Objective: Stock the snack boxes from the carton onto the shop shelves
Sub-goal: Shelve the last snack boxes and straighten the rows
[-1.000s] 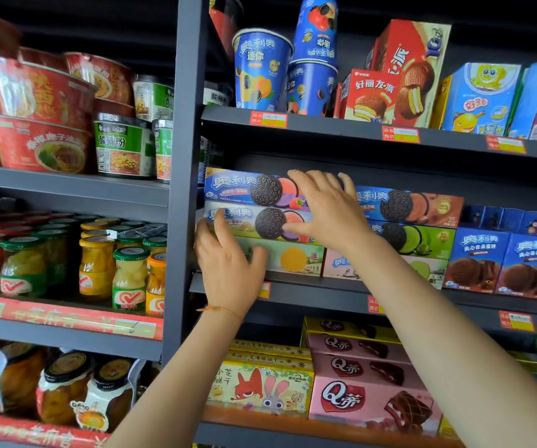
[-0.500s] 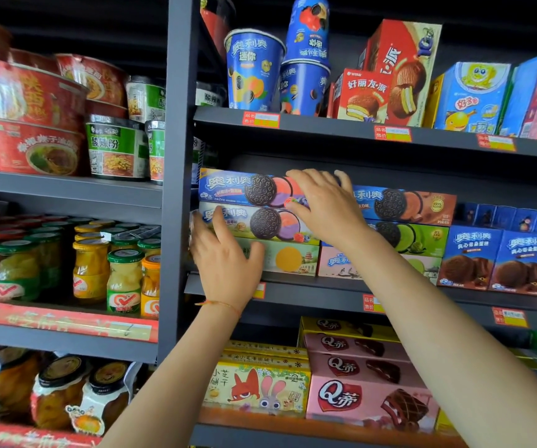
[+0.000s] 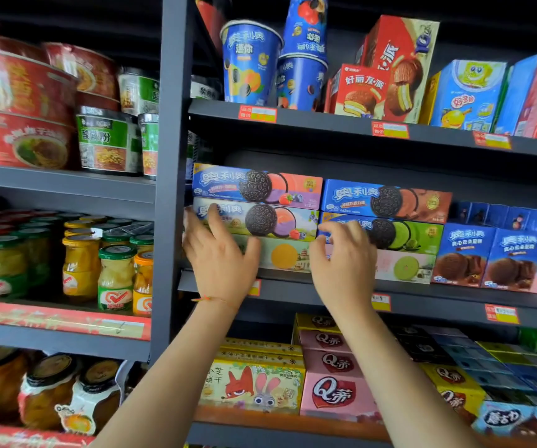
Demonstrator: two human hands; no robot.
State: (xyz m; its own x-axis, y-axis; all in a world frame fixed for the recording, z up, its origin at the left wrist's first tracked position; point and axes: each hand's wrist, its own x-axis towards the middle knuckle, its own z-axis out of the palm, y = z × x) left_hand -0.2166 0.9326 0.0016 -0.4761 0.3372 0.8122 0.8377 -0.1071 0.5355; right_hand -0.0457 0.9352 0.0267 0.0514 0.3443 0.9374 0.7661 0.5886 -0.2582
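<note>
At the middle shelf's (image 3: 293,287) left end, the left hand (image 3: 220,258) presses straight fingers on the stacked snack boxes (image 3: 257,218), probably squaring them. The right hand (image 3: 344,258) hovers loosely curled, apparently holding nothing.

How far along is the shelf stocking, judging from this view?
Done: two stacks of cookie boxes sit on the middle shelf, the left stack three high, and the top box is placed. In hand: the left hand lies against the left stack; the right hand, fingers loosely curled, holds nothing. Left: unknown, because the carton is out of view.
</note>
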